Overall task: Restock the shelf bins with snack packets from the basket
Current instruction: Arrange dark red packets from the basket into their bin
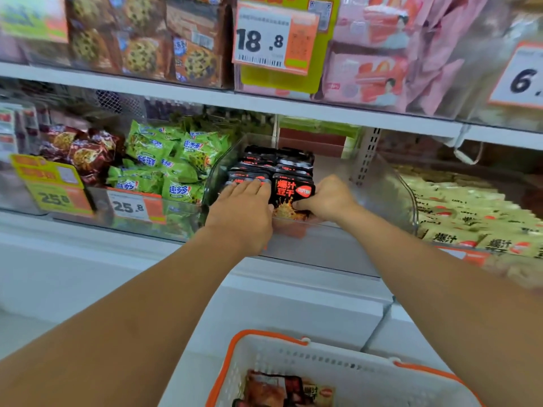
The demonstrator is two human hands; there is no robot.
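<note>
right hand (329, 198) pinches front black packet (292, 198), printed 爆汁豆干 | left hand (244, 210) flat, fingers straight on black packet rows (264, 165) | clear shelf bin (390, 186), white shelf | green packets (164, 160) left, tag (133, 205) 25.8 | tag above (273, 39) 18.8 | white basket (323, 365) below holds packets

Clear plastic bin (390, 183): glossy, see-through walls with soft glare. Black snack packets (291, 189) inside: smooth film, slight sheen, printed red and white. Green packets (164, 160) in neighbouring bin: crinkled glossy foil-like wrap. Pink packs (370, 74) above: shiny film behind clear plastic front. Shelf edge (176, 89): white, smooth, matt, metal by the look. Upright strip (365, 154): pale, slotted, metal-like. Price tag (270, 39): paper under glossy cover. Basket (293, 356): white perforated plastic, matt, orange rim.
</note>
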